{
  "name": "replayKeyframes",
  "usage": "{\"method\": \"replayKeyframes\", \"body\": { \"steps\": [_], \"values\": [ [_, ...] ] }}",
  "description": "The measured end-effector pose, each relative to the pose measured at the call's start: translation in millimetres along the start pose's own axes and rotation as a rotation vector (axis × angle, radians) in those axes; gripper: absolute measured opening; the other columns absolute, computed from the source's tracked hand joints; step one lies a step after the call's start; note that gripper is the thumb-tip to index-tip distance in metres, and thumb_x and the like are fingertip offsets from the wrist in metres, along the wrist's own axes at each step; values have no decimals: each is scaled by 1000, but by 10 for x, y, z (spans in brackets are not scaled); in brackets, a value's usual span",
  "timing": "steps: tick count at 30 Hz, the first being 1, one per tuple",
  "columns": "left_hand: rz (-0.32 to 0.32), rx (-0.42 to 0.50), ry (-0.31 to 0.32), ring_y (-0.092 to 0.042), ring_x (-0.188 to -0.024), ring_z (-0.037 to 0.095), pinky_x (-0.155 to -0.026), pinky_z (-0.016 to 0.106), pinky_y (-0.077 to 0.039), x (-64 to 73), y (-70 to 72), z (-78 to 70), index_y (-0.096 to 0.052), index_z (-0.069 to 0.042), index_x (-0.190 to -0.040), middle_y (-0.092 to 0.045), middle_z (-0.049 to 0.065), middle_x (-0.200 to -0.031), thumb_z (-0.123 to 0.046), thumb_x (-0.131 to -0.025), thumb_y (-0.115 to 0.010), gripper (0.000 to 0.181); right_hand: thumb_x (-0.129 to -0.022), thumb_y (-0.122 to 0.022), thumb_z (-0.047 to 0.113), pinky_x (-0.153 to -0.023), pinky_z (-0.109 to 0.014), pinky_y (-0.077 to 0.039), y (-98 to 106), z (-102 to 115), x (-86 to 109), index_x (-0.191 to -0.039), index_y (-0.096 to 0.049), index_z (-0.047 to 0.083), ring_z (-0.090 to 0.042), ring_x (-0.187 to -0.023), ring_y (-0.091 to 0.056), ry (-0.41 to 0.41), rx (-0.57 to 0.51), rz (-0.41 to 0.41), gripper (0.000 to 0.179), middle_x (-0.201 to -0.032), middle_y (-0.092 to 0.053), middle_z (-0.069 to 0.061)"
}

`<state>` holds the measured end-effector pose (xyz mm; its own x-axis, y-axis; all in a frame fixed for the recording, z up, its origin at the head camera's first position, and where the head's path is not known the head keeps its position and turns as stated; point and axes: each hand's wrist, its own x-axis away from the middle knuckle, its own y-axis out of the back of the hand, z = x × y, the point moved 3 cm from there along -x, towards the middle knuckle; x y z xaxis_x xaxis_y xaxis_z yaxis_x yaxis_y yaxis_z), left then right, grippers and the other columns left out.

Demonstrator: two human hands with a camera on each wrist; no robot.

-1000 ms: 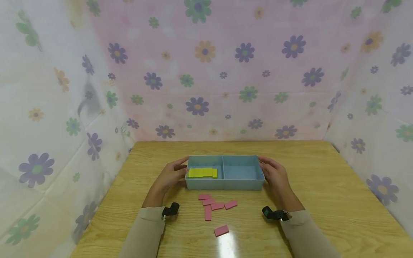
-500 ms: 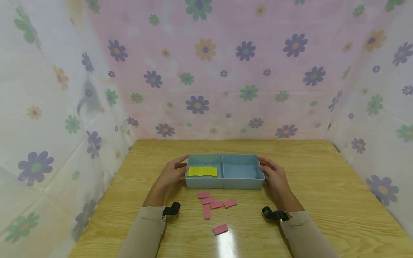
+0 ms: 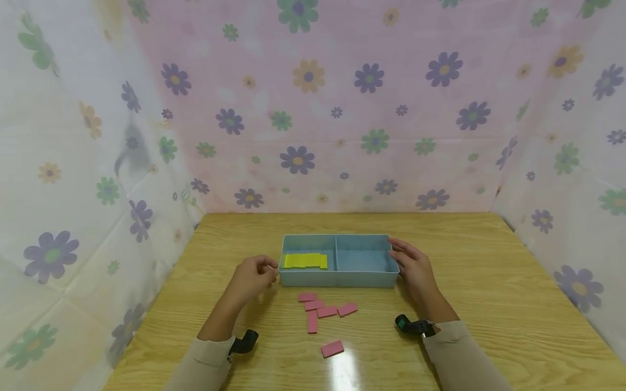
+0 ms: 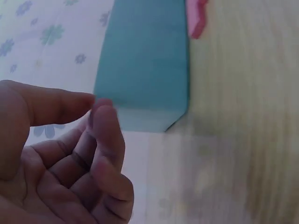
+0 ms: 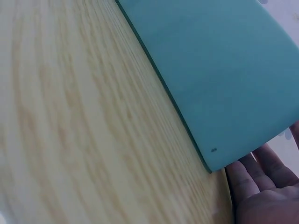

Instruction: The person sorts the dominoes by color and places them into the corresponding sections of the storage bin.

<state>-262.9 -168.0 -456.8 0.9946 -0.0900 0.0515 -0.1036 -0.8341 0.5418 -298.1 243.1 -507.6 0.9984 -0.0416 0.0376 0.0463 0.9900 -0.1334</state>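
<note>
A light blue two-compartment box (image 3: 337,279) stands on the table with its long side toward me. Yellow rectangular tiles (image 3: 305,260) lie in a row in its left compartment; the right compartment holds nothing. My left hand (image 3: 252,278) is just off the box's left end, fingers bent and thumb close to the index fingertip, with nothing seen between them in the left wrist view. Along the right end of the box, my right hand (image 3: 413,269) rests its loosely extended fingers (image 5: 275,168), gripping nothing. Several pink rectangular tiles (image 3: 327,312) lie in front of the box.
One pink tile (image 3: 332,348) lies apart, nearer to me. The wooden table (image 3: 489,282) extends around the box on every side. Flower-patterned cloth (image 3: 337,141) hangs behind the table and along both sides. A wrist camera (image 3: 244,342) is strapped to each arm.
My left hand has let go of the box's left end and drawn back toward the lower left, its fingers bending in. The right hand, box and tiles stay in place.
</note>
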Motion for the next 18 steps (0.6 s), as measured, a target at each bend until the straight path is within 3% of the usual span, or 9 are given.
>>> {"method": "replayKeyframes", "body": {
  "steps": [6, 11, 18],
  "values": [
    [125, -110, -65, -65, -78, 14, -66, 31, -54, 185, -163, 2, -78, -10, -98, -72, -3, -85, -16, -95, -74, 8, -105, -63, 20, -105, -19, -50, 6, -3, 8, -151, -54, 10, -21, -145, -45, -3, 7, -2, 48, -156, -44, -10],
    [233, -155, -171, -69, -96, 15, -82, 35, -59, 217, -387, -62, -78, -9, -116, -76, -2, -103, -16, -97, -73, 21, -105, -64, 22, -106, -20, -49, 14, -2, 8, -152, -53, 10, -23, -146, -44, -9, 7, -2, 50, -157, -43, -10],
    [268, -275, -247, -68, -109, 18, -92, 41, -59, 234, -618, -151, -75, -8, -126, -76, 0, -117, -13, -94, -75, 33, -105, -64, 20, -108, -20, -48, -5, 16, 6, -151, -54, 10, -23, -148, -43, -23, 7, -14, 49, -157, -45, -9]
  ]
}}
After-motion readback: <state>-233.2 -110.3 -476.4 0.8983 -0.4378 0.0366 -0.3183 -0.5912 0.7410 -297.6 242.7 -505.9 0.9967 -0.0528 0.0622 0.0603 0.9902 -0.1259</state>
